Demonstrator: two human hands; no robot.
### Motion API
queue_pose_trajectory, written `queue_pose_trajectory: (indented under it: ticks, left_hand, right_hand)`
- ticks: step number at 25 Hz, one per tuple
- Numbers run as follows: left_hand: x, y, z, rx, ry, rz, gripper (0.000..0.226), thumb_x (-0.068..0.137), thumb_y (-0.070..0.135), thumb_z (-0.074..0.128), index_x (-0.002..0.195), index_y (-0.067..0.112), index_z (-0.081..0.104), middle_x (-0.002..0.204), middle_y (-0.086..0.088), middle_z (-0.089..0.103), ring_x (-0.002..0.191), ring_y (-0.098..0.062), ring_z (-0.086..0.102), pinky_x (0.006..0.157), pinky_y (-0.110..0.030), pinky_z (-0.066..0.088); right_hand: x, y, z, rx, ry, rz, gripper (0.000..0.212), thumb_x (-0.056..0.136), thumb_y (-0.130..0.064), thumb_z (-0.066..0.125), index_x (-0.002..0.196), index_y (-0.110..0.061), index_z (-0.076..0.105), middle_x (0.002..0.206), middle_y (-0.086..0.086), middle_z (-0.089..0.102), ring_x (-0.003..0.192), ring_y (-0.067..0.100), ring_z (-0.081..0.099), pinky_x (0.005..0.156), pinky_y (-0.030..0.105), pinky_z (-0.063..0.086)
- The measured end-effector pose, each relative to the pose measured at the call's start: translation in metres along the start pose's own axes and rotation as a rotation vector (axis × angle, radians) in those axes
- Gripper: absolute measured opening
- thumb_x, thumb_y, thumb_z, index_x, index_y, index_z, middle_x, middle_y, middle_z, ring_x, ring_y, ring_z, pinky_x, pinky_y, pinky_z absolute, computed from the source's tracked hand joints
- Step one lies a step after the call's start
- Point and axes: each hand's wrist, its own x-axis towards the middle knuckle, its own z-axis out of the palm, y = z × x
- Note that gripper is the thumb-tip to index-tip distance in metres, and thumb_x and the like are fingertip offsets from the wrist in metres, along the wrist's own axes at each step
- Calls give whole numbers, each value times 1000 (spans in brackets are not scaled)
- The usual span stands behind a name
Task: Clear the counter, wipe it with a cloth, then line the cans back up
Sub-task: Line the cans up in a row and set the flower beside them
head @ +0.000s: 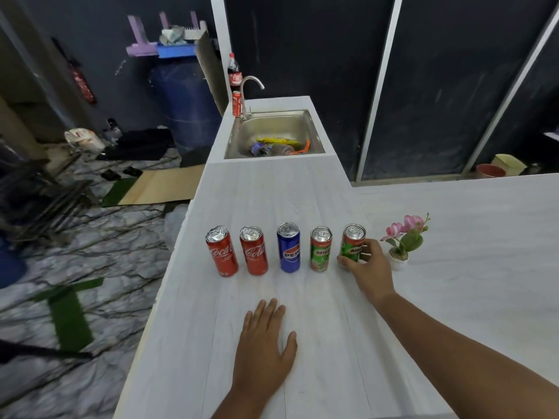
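Observation:
Several cans stand upright in a row across the white counter (272, 192): two red Coca-Cola cans (222, 252) (254, 251), a blue Pepsi can (289, 247), and two green Milo cans (320, 250) (352, 241). My right hand (367, 266) is wrapped around the rightmost Milo can, which still rests on the counter. My left hand (264, 340) lies flat, palm down, on the counter in front of the row, holding nothing. No cloth is in view.
A small potted pink flower (403, 238) stands just right of my right hand. Behind the row is a steel sink (314, 128) holding wrappers, with a tap (249, 92), a Coca-Cola can (237, 103) and a bottle (234, 72) beside it. The counter's left edge drops to the floor.

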Motion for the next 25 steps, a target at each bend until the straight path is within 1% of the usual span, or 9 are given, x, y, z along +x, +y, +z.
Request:
queue_pose_trajectory:
  ticks: [4,9,12,14,16,19,20,22,25]
  left_hand:
    - [0,0,0,-8,3,-3,73,100,73,24,167,43,24,176,23,12,162,1,-1,131,-31,-6]
    - [0,1,-2,-7,-3,-17,77,98,77,20,167,44,21,176,24,8,163,-1,0,128,-30,-9]
    - [0,2,-4,-7,0,-18,78,97,78,19,167,44,22,176,23,9,163,-3,1,129,-31,-7]
    - [0,2,-4,-11,6,-17,78,97,77,19,167,43,23,176,23,10,163,-2,2,130,-31,-6]
    - [-1,3,-5,-3,7,-13,78,98,77,19,167,43,23,176,23,10,163,-2,1,129,-30,-8]
    - [-2,2,-5,-3,10,-7,77,98,75,20,167,42,25,176,22,11,163,-2,2,130,-30,-7]
    - [-2,2,-4,-1,7,-6,76,99,75,21,167,42,25,176,22,12,163,-2,2,130,-30,-7]
    - [-3,2,-4,8,3,-7,76,99,75,21,167,42,25,176,22,12,163,-2,1,129,-29,-8]
    - [-1,0,-1,22,-2,-9,76,99,75,22,167,42,23,176,22,10,160,1,-6,126,-28,-12]
  right_hand:
    - [3,4,3,-5,20,5,61,73,-39,96,121,-36,57,110,-20,71,103,-5,66,82,24,53]
    - [1,1,5,-30,24,2,65,70,-49,95,119,-43,53,109,-21,70,99,-2,69,82,29,57]
    - [-1,3,4,-71,25,7,68,71,-49,95,122,-38,52,110,-18,70,100,2,69,83,33,58]
    - [-5,8,1,-113,19,-3,65,72,-50,94,120,-34,53,109,-16,70,99,5,70,83,34,59]
    - [-8,12,-3,-121,-2,-19,66,75,-46,94,125,-30,54,113,-13,70,103,8,69,88,35,59]
    - [-18,17,-10,-176,-32,-19,74,81,-40,92,141,-25,51,126,-9,64,111,12,65,95,35,56]
    - [-24,21,-13,-208,-24,-27,73,84,-37,90,144,-25,50,131,-8,63,116,13,64,97,34,54]
    - [-38,34,-23,-293,28,-68,63,89,-30,85,142,-23,53,137,-5,63,124,16,62,100,34,51]
    - [-51,52,-46,-361,160,-75,54,90,-30,83,137,-20,59,134,-1,66,125,21,59,105,39,50]
